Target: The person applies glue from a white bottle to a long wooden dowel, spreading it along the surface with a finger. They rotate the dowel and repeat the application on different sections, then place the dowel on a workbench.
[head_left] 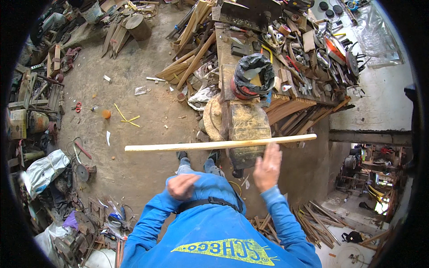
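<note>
A long, pale wooden strip (pixel 201 145) lies crosswise in front of me, passing over the rounded, dust-covered body of a machine (pixel 249 123). My right hand (pixel 267 169) is open, its fingers stretched forward and slightly blurred. Its fingertips reach the near edge of the strip, right of the strip's middle; I cannot tell whether they press on it. Close to my waist, my left hand (pixel 182 186) is apart from the strip, with its fingers loosely curled and nothing visible in them. A round disc (pixel 213 119) coated in sawdust sits at the machine's left side.
A bucket lined with a black bag (pixel 254 78) stands beyond the machine. The workbench (pixel 308 82) behind is heaped with tools and offcuts. Boards lean at its left (pixel 192 62). Yellow strips (pixel 126 117) and scraps lie on the floor; clutter lines the left wall.
</note>
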Demonstrator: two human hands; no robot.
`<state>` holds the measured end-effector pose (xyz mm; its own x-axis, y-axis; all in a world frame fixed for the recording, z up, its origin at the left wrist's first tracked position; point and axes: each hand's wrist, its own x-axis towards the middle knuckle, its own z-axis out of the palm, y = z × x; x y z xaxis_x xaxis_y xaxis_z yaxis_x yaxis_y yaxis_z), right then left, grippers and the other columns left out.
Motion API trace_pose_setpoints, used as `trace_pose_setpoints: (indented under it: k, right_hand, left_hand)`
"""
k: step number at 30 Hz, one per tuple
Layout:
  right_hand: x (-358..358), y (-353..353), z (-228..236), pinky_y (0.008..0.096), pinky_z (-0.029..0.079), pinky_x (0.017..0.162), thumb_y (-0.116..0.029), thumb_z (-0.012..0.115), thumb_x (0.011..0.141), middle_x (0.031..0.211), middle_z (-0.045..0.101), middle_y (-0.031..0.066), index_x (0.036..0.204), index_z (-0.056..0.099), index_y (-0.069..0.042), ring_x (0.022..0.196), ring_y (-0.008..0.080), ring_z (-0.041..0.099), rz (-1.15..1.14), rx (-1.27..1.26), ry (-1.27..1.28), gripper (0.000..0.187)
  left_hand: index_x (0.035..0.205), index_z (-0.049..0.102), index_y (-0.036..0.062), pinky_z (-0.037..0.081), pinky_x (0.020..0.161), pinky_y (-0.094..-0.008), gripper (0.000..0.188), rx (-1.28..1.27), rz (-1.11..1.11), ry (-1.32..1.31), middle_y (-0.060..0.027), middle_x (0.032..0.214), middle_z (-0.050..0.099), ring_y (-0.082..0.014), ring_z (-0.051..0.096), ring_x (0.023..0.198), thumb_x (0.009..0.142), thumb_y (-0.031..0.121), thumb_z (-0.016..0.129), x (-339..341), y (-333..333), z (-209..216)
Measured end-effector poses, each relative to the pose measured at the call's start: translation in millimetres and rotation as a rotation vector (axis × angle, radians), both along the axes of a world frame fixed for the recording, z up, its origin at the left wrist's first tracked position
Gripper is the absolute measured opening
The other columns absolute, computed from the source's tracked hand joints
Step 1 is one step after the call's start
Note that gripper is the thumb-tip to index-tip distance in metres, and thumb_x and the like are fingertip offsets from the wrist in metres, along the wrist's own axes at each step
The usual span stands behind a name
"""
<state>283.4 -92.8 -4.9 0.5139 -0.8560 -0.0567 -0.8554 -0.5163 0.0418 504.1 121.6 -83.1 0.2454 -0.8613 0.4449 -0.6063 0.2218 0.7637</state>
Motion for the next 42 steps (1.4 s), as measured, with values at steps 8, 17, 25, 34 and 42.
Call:
trace_pose_setpoints:
  k: [8,17,25,34,42]
  right_hand:
    - [121.0,-159.0,8.0,0.0454,0.027,0.113,-0.022,0.055,0.092,0.145,0.040,0.0277,0.108,0.070,-0.006,0.132,0.0445,0.038,0.178,-0.211,-0.637,0.026]
    - [173.8,-249.0,-34.1,0.0485,0.044,0.099,-0.044,0.069,0.071,0.133,0.054,0.0164,0.096,0.074,-0.006,0.120,0.0371,0.052,-0.340,-0.049,-0.379,0.046]
    - [153.4,-251.3,-36.7,0.0427,0.038,0.107,-0.035,0.071,0.076,0.135,0.051,0.0260,0.095,0.075,-0.009,0.123,0.0414,0.049,-0.065,-0.066,-0.631,0.032]
    - [144.1,-200.6,40.8,0.0364,0.049,0.083,-0.043,0.061,0.093,0.102,0.071,0.0166,0.103,0.073,-0.006,0.093,0.0235,0.067,-0.021,0.228,-0.912,0.040]
    - [137.3,-80.2,145.6,0.0285,0.055,0.067,-0.019,0.066,0.090,0.086,0.073,0.0101,0.093,0.075,-0.005,0.075,0.0175,0.071,0.471,0.356,-0.926,0.017]
  left_hand:
    - [0.150,0.027,0.0017,0.014,0.121,-0.0402,0.075,0.339,-0.211,-0.277,-0.0148,0.158,0.022,-0.0270,0.019,0.147,0.090,0.036,0.055,-77.2,-146.1,30.7]
    - [0.136,0.047,0.0061,0.032,0.111,-0.0466,0.058,0.166,0.449,-0.602,-0.0160,0.137,0.048,-0.0331,0.043,0.132,0.079,0.011,0.059,94.3,28.6,-44.3]
    - [0.104,0.068,0.0122,0.050,0.077,-0.0427,0.029,0.765,1.230,-0.333,-0.0093,0.091,0.068,-0.0321,0.063,0.086,0.076,0.007,0.064,172.8,100.6,10.8]
    - [0.108,0.069,0.0075,0.050,0.068,-0.0362,0.041,-0.084,0.228,-0.293,-0.0076,0.087,0.067,-0.0248,0.062,0.079,0.068,-0.002,0.065,60.1,-71.0,74.6]
    - [0.148,0.028,0.0025,0.049,0.098,-0.0398,0.085,-0.080,0.129,0.411,-0.0255,0.145,0.038,-0.0398,0.046,0.129,0.077,0.008,0.073,9.4,-156.4,111.8]
